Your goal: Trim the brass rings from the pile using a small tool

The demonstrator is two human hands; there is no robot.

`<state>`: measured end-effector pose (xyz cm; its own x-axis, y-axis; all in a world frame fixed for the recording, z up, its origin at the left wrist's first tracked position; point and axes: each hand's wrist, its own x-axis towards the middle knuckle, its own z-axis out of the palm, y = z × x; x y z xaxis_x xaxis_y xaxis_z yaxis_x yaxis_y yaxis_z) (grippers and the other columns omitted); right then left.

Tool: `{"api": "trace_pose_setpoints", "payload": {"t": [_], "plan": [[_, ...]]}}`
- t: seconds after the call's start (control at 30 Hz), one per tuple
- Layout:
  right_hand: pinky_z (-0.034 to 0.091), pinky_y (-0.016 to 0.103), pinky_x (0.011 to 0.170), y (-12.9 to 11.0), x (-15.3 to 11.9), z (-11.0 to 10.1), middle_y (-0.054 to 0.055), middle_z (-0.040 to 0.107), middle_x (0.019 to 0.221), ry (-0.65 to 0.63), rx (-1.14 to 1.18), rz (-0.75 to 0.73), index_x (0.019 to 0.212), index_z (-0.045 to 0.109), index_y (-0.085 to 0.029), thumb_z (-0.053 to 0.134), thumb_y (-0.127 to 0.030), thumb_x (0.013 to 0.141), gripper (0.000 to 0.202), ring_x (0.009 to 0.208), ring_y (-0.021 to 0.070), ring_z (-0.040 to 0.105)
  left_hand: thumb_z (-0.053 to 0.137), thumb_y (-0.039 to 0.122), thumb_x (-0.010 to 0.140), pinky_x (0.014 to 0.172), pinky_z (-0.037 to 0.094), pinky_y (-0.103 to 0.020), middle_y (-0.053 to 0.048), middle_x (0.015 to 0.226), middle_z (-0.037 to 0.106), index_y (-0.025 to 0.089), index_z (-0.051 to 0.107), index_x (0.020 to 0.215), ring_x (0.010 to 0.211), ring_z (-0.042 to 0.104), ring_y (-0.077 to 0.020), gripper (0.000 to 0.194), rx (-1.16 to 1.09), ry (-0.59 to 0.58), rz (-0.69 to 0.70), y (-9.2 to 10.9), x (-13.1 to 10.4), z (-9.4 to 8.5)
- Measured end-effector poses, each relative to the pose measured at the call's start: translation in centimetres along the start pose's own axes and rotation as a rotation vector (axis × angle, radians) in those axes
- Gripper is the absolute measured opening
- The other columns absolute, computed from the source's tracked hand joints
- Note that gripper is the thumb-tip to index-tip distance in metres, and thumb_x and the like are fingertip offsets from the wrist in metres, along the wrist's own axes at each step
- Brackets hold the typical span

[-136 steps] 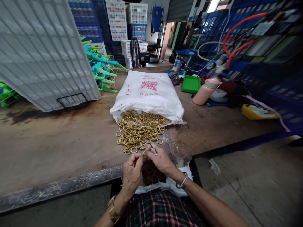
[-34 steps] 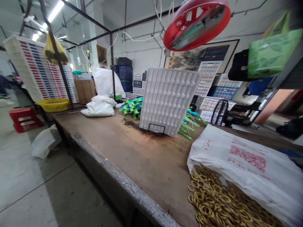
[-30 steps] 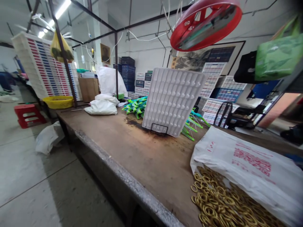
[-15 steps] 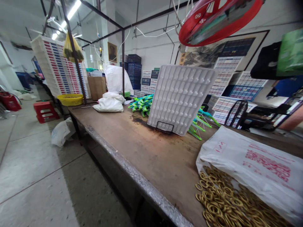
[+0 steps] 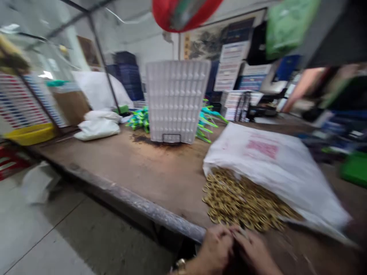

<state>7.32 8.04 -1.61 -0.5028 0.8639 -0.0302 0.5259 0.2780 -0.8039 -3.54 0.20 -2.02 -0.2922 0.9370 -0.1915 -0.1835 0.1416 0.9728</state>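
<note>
My left hand (image 5: 215,248) is at the bottom, just in front of the heap of brass-coloured rings (image 5: 241,198), its fingers curled closed. Beside it my right hand (image 5: 254,248) has its fingertips pressed together, close against the left one. Whatever they pinch between them is too small and blurred to name. The rings spill from the mouth of a white woven sack (image 5: 286,168) with red print, which lies on the table to the right. A watch (image 5: 181,263) circles my left wrist.
On the brown table (image 5: 137,172) a pale moulded plastic tray (image 5: 177,99) stands upright in a wire holder (image 5: 171,137). Green and teal plastic pieces (image 5: 139,120) lie behind it. A folded white bag (image 5: 99,124) is at left. A red fan (image 5: 183,13) hangs overhead.
My view has turned to the right and the picture is blurred. Both hands have come into sight at the bottom; the sack and rings sit further left in the picture.
</note>
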Motion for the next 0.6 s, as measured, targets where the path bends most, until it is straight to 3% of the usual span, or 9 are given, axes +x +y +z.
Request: {"api": "trace_pose_setpoints", "payload": {"t": [0.1, 0.23, 0.37, 0.6], "plan": [[0.043, 0.025, 0.061, -1.1, -1.3, -0.5, 0.002, 0.063, 0.074, -0.092, 0.304, 0.078, 0.078, 0.062, -0.018, 0.044, -0.043, 0.078, 0.030, 0.068, 0.0165, 0.056, 0.056, 0.044, 0.074, 0.044, 0.030, -0.021, 0.004, 0.051, 0.046, 0.018, 0.055, 0.064, 0.043, 0.036, -0.0079, 0.027, -0.025, -0.070, -0.042, 1.2, -0.4, -0.1], [0.036, 0.021, 0.053, -1.0, -1.3, -0.7, -0.004, 0.050, 0.061, -0.083, 0.524, 0.148, 0.074, 0.056, -0.018, 0.047, -0.036, 0.076, 0.021, 0.055, 0.0100, 0.043, 0.057, 0.048, 0.075, 0.038, 0.024, -0.019, 0.007, 0.050, 0.044, 0.019, 0.051, 0.070, 0.037, 0.032, -0.0055, 0.031, -0.025, -0.167, -0.132, 1.7, -0.3, -0.1], [0.032, 0.020, 0.052, -0.1, -2.1, -0.8, -0.005, 0.047, 0.060, -0.065, 0.603, 0.141, 0.074, 0.055, -0.018, 0.047, -0.032, 0.079, 0.017, 0.052, 0.0082, 0.037, 0.058, 0.047, 0.076, 0.036, 0.024, -0.017, 0.007, 0.054, 0.046, 0.018, 0.051, 0.075, 0.037, 0.033, -0.0040, 0.030, -0.098, -0.207, -0.172, 1.3, -0.7, 0.5], [0.036, 0.021, 0.057, 0.1, -2.7, -1.4, -0.003, 0.055, 0.064, -0.021, 0.579, 0.103, 0.076, 0.057, -0.016, 0.045, -0.029, 0.081, 0.019, 0.059, 0.0100, 0.045, 0.061, 0.046, 0.076, 0.036, 0.024, -0.016, 0.007, 0.056, 0.046, 0.017, 0.050, 0.076, 0.039, 0.033, -0.0034, 0.030, -0.190, -0.216, -0.215, 1.1, -0.6, 1.3]]}}
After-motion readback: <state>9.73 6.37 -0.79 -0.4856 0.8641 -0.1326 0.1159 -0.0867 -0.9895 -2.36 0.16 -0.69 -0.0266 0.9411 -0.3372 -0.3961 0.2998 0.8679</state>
